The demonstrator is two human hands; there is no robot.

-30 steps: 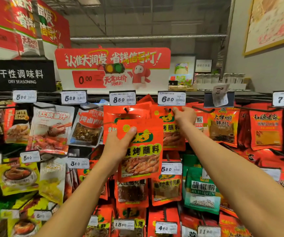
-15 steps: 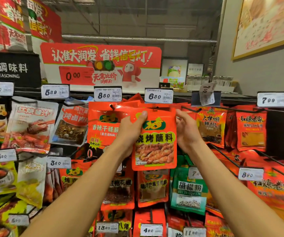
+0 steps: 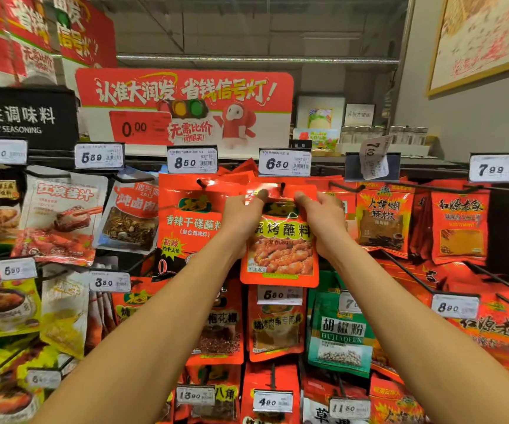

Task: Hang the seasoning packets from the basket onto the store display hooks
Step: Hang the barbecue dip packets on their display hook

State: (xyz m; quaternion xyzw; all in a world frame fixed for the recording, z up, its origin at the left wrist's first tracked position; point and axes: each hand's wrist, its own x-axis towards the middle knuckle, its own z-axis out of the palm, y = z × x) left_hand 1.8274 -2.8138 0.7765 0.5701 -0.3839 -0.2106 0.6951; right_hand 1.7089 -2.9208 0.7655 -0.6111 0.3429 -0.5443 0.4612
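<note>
An orange-red seasoning packet (image 3: pixel 280 255) with a yellow band and a picture of grilled meat hangs upright in front of the display. My left hand (image 3: pixel 242 214) pinches its upper left corner and my right hand (image 3: pixel 323 215) pinches its upper right corner. The packet's top edge sits right at the tip of a black display hook (image 3: pixel 282 187) under the 6.80 price tag (image 3: pixel 284 163). Whether the hook passes through the packet's hole is unclear. The basket is out of view.
Rows of hooks carry other packets: an orange one under the 8.50 tag (image 3: pixel 192 162) to the left, red ones to the right (image 3: pixel 383 218), a green pepper packet (image 3: pixel 340 332) below. Bare black hooks (image 3: pixel 406 273) jut out at the right. A red promotion sign (image 3: pixel 186 108) stands above.
The packet went up and to the right from chest height to the hook under the 6.80 tag. My right hand left the hung packets and took the packet's right corner; the view tilted slightly.
</note>
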